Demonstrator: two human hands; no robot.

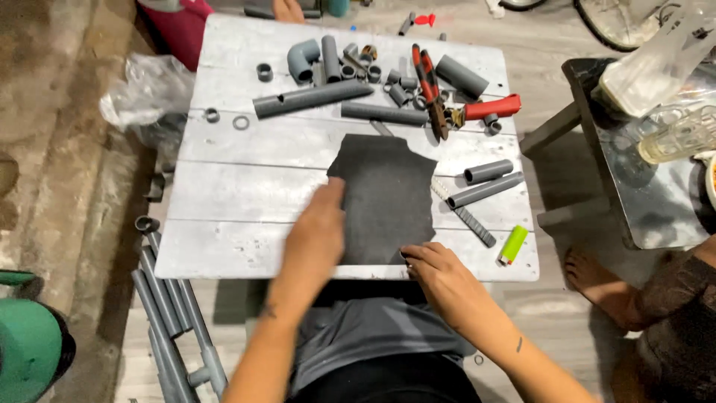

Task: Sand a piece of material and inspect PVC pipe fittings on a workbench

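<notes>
Dark grey sandpaper sheet (384, 198) — flat on white plank table (239, 186), ragged-edged, near front edge — both hands touching.

Sheet (384, 198) on table (224, 186), pipes (313, 97) behind.

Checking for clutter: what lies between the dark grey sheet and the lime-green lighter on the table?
In the head view, a ribbed grey rod lies slanted between the dark grey sheet and the lime-green lighter; otherwise bare table.
</notes>
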